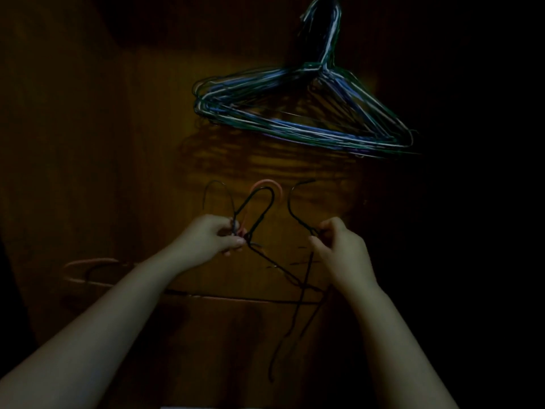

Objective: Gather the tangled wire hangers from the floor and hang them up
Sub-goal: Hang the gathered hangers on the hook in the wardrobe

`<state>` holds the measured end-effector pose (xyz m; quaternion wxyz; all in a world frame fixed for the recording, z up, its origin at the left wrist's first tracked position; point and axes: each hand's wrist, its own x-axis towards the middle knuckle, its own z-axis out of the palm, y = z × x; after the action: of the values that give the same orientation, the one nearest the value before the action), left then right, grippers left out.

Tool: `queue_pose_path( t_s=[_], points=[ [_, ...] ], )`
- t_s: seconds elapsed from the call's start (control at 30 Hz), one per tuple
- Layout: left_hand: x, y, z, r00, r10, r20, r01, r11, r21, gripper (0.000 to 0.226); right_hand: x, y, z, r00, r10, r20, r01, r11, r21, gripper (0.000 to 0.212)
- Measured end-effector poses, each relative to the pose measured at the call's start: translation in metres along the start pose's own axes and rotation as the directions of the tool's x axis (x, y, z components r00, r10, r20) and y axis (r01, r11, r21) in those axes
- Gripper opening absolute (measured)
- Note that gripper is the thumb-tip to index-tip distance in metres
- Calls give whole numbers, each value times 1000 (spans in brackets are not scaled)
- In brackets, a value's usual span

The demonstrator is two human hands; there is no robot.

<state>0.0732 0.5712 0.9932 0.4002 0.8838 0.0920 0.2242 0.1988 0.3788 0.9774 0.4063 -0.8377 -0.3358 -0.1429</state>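
A thick bunch of blue, green and white wire hangers [306, 113] hangs at the upper right against a dark wooden panel [118, 143]. Below it, my left hand [211, 236] pinches the necks of a few hangers, a pink hook [269, 187] and dark hooks [219, 199] rising above my fingers. My right hand [339, 246] pinches the neck of one dark wire hanger [295, 208], whose hook stands up to the left of my fingers. The bodies of the held hangers cross and droop between my forearms.
The scene is very dim. The wooden panel fills the left and centre; the right side is black. A horizontal edge [236, 299] runs behind my forearms. A pale strip [188, 406] shows at the bottom edge.
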Motion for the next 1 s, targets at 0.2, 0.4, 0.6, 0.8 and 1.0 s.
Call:
queue_pose_path(
  t_s=[0.2, 0.4, 0.6, 0.8, 1.0],
  points=[
    [-1, 11, -8, 997, 56, 46, -57, 998, 21, 19, 1, -1, -18, 989, -150, 16, 148, 984, 95, 24],
    [0, 23, -11, 994, 103, -39, -104, 995, -8, 21, 6, -9, -29, 980, -195, -39, 196, 923, 332, 26],
    [7, 37, -20, 991, 132, -36, -129, 990, 61, 14, 26, -13, -42, 984, -166, -63, 178, 895, 409, 11],
    [23, 49, -39, 983, 182, -32, -174, 970, 167, 5, 61, -23, -58, 981, -128, -147, 178, 898, 402, 25],
    [42, 55, -64, 973, 223, -57, -204, 949, 242, 14, 95, -38, -72, 971, -93, -219, 185, 877, 444, 28]
  ],
)
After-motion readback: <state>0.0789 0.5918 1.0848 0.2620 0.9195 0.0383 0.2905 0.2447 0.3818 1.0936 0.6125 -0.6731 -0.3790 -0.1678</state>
